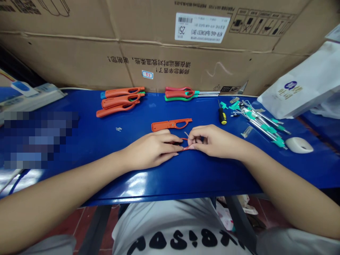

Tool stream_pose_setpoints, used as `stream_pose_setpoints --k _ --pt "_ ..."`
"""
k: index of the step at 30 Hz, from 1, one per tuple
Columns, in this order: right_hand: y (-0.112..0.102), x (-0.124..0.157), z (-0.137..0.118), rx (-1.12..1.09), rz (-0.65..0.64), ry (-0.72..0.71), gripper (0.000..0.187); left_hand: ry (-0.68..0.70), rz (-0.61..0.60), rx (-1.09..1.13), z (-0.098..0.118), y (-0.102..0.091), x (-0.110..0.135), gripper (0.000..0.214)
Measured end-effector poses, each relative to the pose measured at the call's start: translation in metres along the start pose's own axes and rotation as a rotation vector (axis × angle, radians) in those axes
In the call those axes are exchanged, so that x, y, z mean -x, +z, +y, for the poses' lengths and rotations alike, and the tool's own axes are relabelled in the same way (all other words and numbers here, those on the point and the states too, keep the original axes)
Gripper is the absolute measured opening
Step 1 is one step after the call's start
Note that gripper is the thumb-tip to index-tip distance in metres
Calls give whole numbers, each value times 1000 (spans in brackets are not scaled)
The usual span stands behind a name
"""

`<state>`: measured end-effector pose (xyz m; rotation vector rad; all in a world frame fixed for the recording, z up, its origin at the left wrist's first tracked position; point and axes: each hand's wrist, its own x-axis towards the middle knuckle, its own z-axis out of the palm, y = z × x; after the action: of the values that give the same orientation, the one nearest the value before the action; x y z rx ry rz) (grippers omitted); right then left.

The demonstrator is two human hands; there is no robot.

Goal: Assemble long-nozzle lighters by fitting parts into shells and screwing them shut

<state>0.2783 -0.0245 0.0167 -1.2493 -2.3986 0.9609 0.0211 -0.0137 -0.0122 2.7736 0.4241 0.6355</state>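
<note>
My left hand (156, 147) is closed over an orange-red lighter casing half (185, 148) just above the table and covers most of it. Only its looped front part shows past my fingers. At that end, my right hand (209, 141) is closed in a pinch. A thin pale wire (186, 134) sticks up by the right fingertips, and the rest of it is hidden. Just beyond my hands lies another orange lighter casing half (160, 126), its hollow inside facing up.
Orange lighter casings (117, 102) are stacked at the back left, with red and green lighters (180, 94) behind. A yellow-black screwdriver (222, 115), metal lighter tubes (261, 124) with green parts and a white oval object (299, 145) lie right. A cardboard box (148, 46) stands behind.
</note>
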Motion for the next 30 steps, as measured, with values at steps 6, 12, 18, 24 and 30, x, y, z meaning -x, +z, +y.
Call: stream_pose_setpoints --k 6,12,18,24,30 --pt "1 -2 4 -24 23 27 8 61 -17 -111 -2 -3 1 27" --pt "2 -3 6 28 81 -78 13 80 -7 -148 1 -5 0 26" --pt "2 -4 8 -28 73 -37 16 77 68 -93 -2 -3 2 22" --pt "3 -5 10 -47 70 -8 17 103 75 -95 -2 -3 1 20" --pt "5 -6 7 0 82 -39 16 70 62 -77 -1 -3 1 19"
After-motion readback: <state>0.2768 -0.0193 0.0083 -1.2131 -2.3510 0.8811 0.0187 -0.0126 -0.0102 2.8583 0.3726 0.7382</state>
